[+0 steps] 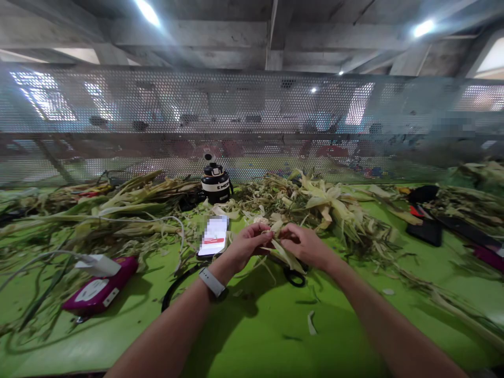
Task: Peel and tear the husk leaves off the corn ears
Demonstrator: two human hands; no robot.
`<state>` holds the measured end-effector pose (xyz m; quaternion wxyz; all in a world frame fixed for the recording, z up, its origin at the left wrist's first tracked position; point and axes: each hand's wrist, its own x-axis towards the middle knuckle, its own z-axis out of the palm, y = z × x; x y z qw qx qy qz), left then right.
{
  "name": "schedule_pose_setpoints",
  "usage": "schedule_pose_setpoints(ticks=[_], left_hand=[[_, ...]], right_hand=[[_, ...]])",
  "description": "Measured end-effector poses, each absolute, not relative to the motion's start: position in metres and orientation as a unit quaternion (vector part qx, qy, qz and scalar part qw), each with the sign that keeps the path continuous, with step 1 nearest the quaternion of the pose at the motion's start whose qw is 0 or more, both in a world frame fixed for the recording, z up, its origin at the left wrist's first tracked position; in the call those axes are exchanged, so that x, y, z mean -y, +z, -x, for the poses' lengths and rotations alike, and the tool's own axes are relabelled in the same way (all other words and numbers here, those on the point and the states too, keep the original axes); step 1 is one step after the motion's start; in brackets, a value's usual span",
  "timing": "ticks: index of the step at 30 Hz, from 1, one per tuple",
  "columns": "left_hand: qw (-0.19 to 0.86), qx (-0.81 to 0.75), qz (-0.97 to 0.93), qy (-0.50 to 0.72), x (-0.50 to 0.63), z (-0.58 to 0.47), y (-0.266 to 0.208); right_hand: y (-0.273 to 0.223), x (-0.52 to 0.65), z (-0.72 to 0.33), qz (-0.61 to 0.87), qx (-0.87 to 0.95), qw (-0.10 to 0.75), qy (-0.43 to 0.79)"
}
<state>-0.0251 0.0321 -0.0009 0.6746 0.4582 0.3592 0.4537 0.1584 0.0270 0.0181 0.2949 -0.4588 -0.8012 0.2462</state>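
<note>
Pinching a pale husk strip (290, 257) together, the left hand (249, 243) and right hand (306, 245) partly hide its upper end.

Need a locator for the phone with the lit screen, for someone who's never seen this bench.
On the green table, find the black bottle with a white band. The phone lies just in front of it, beside the left hand. Its bright white screen with a red patch sets it apart from the dull, dry husks nearby.
</note>
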Motion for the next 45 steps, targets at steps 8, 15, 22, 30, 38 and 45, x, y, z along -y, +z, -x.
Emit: schedule_pose_setpoints(ticks=[8, 15, 22, 30, 38, 45], left_hand=[[0.662, -0.352, -0.481, 0.454, -0.034, 0.027, -0.002], [0.637, -0.382, -0.465, 0.481, -0.035, 0.026, -0.004], [0.664, -0.371, -0.432, 0.485, -0.038, 0.027, -0.007], [0.649, -0.369, -0.431, 0.507, -0.033, 0.023, -0.004], [0.623, -0.34, -0.422, 0.565, -0.032, 0.017, -0.004], [0.622, -0.314, -0.43, 0.574, -0.031, 0.016, -0.006]], right_hand=[[0.014, -0.03, -0.156, 0.419, 0.787, 0.299, 0.341], [0.016, -0.028, -0.157, 0.437, 0.836, 0.28, 0.178], [0.012, -0.028, -0.153, 0.468, 0.835, 0.251, 0.146], [0.008, -0.029, -0.155, 0.416, 0.862, 0.276, 0.083], [0.003, -0.025, -0.152, 0.385, 0.84, 0.383, 0.017], [0.004, -0.025, -0.15, 0.374, 0.832, 0.408, 0.04]])
